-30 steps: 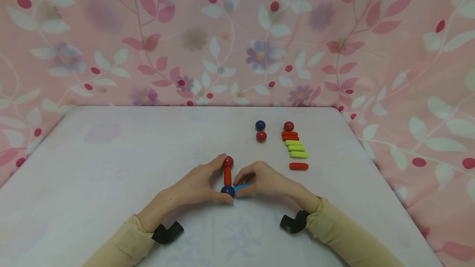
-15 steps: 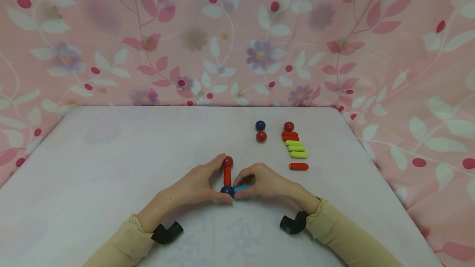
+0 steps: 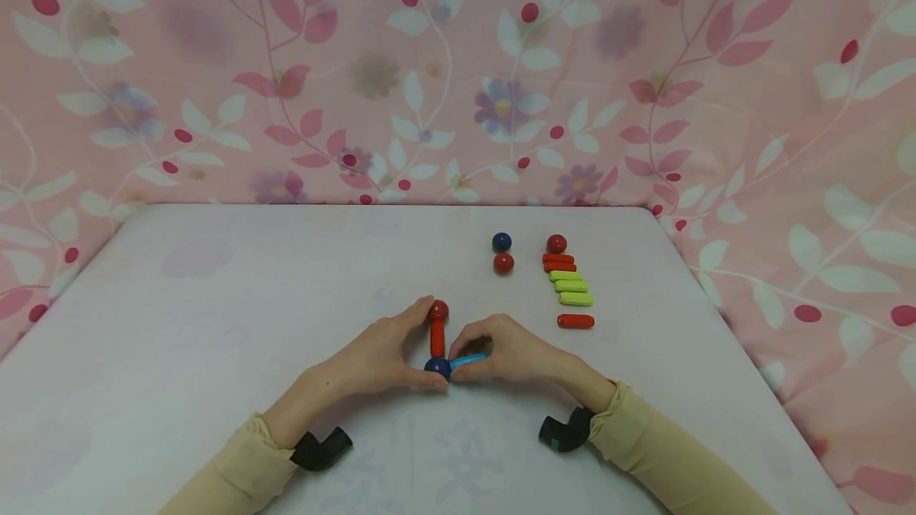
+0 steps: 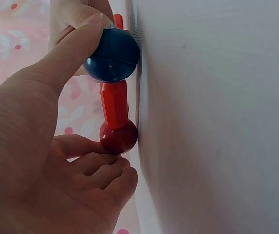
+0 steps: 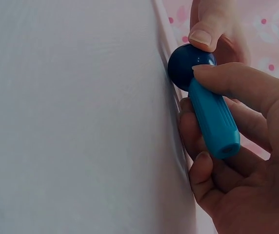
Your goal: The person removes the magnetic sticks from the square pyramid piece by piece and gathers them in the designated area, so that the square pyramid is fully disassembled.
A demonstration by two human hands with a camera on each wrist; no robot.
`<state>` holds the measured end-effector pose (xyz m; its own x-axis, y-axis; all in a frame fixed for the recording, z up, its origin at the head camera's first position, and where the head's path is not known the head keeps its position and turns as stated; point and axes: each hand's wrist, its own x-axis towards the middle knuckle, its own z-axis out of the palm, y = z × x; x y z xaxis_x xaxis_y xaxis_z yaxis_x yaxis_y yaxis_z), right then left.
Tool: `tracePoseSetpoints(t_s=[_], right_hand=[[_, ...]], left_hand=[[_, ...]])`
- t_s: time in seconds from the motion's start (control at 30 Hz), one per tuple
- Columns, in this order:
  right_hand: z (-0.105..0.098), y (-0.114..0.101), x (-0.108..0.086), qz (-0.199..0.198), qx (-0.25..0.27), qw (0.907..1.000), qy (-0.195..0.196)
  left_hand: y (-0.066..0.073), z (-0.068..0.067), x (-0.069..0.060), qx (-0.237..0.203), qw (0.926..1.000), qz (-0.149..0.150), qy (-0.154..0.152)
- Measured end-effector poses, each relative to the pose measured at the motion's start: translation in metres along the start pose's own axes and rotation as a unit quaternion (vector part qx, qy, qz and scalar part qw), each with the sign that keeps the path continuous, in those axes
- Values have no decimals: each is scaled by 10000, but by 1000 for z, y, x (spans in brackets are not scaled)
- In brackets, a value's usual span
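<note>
A red rod joins a red ball to a dark blue ball, all lying on the table. My left hand holds this piece end to end, its thumb on the blue ball and a fingertip at the red one. From the right, my right hand pinches a light blue rod between thumb and fingers. In the right wrist view one end of the light blue rod meets the blue ball; how far it goes in is hidden by the thumb.
Farther back right lie a loose blue ball and red ball. Beside them runs a column: another red ball, two red rods, several yellow-green rods and a separate red rod. A floral curtain hangs behind the table.
More of the light blue rod shows beside my right thumb than a second ago. The joined piece has shifted very slightly left; both hands keep their holds.
</note>
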<state>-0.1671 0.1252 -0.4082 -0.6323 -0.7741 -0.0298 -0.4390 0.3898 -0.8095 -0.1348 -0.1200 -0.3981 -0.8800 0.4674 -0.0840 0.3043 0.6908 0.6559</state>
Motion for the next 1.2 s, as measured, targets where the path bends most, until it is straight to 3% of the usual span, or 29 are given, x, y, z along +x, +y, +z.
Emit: tracePoseSetpoints(t_s=[0.37, 0.6, 1.0, 1.2], right_hand=[[0, 0, 0, -40, 58, 10000, 54], [-3, 0, -3, 196, 9, 9997, 151], [-33, 10, -31, 924, -58, 9901, 1055], [-39, 19, -49, 1002, -246, 9867, 1253]], left_hand=[[-1, 0, 0, -24, 10000, 43, 9], [1, 1, 1, -89, 10000, 6, -15], [2, 1, 0, -54, 9997, -228, -53], [1, 0, 0, -66, 9999, -146, -61]])
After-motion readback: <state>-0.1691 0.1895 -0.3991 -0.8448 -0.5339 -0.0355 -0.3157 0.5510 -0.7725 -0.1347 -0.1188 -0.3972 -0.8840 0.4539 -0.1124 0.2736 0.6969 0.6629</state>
